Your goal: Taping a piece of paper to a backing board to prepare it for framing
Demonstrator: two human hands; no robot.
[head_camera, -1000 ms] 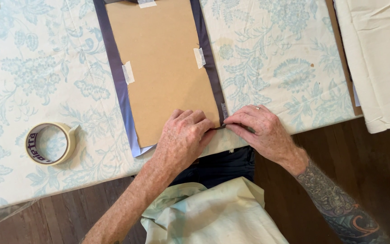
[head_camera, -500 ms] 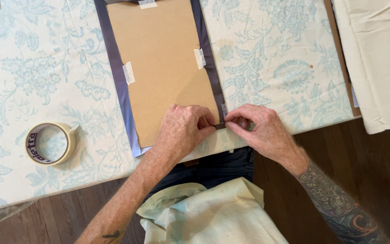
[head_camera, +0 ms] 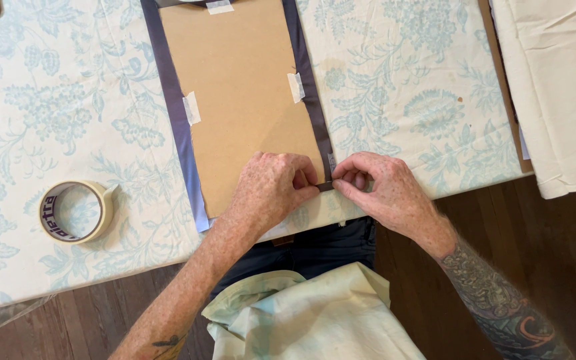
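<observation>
A brown cardboard panel lies on a sheet of purple-grey fabric, held to it by short strips of pale tape. My left hand rests on the panel's near right corner, fingers curled. My right hand meets it from the right, and both pinch the dark fabric edge at that corner. The fabric's near edge is hidden under my hands.
A roll of masking tape lies at the left on the floral tablecloth. Folded cream cloth over a brown board sits at the right. Pale green fabric lies in my lap below the table's edge.
Both hands have drawn closer together at the corner. The fingers went from pressing flat to pinching the dark fabric edge.
</observation>
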